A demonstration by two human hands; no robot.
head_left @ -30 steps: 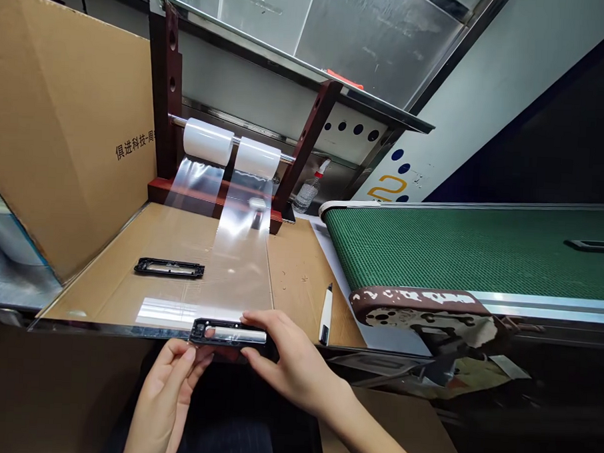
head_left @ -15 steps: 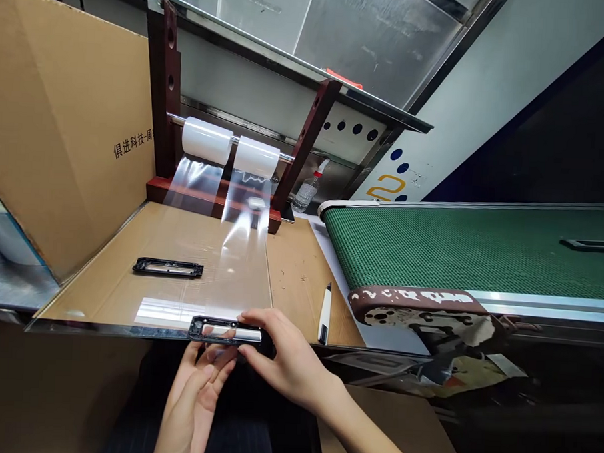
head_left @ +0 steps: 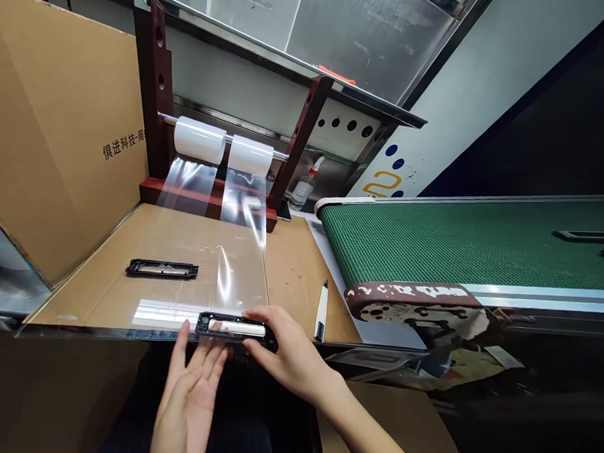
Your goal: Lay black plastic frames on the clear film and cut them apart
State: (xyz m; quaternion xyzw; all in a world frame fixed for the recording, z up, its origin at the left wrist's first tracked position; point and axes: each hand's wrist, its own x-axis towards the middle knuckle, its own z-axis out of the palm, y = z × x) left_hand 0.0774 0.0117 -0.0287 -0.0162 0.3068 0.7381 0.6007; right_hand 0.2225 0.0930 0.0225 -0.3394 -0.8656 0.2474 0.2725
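Black plastic frame (head_left: 235,327) held at its right end by the right hand (head_left: 291,356), at the near edge of a cardboard work surface (head_left: 299,286). The thumb lies along the frame's near side and the forefinger along its far side, the hand partly closed, with the wrist angled in from the lower right. The left hand (head_left: 189,402) is open, fingers spread and pointing upward, holding nothing, with its fingertips just beside the frame's left end. A second black plastic frame (head_left: 161,268) lies flat on the cardboard, farther away. Clear plastic film (head_left: 230,270) runs down onto the cardboard from two white rolls (head_left: 199,140) on a metal rod (head_left: 169,119) in a dark red stand (head_left: 300,146). Behind the stand is a plastic spray bottle (head_left: 302,190) with a red nozzle; its contents cannot be made out. A white utility knife (head_left: 321,312) lies to the right, beside a green conveyor belt (head_left: 456,243).
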